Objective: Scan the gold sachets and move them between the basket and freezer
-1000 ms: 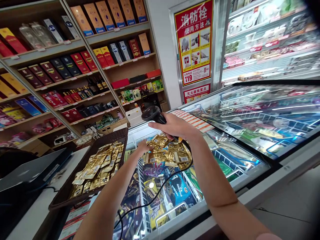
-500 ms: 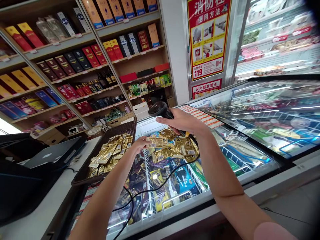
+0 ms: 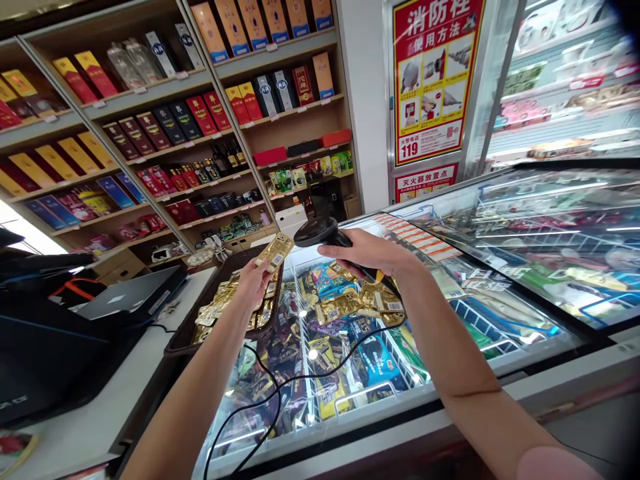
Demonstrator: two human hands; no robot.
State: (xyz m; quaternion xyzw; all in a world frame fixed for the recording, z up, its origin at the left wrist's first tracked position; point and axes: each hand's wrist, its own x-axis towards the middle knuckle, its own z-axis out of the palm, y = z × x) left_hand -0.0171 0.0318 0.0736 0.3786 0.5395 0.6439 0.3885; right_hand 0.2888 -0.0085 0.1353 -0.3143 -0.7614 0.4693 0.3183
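My left hand [image 3: 254,283] pinches a gold foil packet [image 3: 276,252] with a barcode label facing up, raised over the brown woven basket [image 3: 175,344]. More gold packets [image 3: 219,305] fill that basket. My right hand [image 3: 367,252] is wrapped round the handle of a black barcode scanner [image 3: 320,232]. Its head points left, just to the right of the held packet. A loose pile of gold packets [image 3: 340,307] lies on the freezer's glass top below my right hand. The scanner's black cable [image 3: 320,375] loops across the glass.
Under the glass, wire baskets hold bagged frozen goods [image 3: 375,357]. A counter [image 3: 65,427] with dark electronic equipment [image 3: 45,340] stands at the left. Behind are shelves [image 3: 225,130] of boxed bottles. A red notice [image 3: 436,83] hangs on the wall.
My left hand has moved left and up with a gold packet, from above the pile on the glass to over the basket. My right hand still holds the scanner. The view has shifted slightly left.
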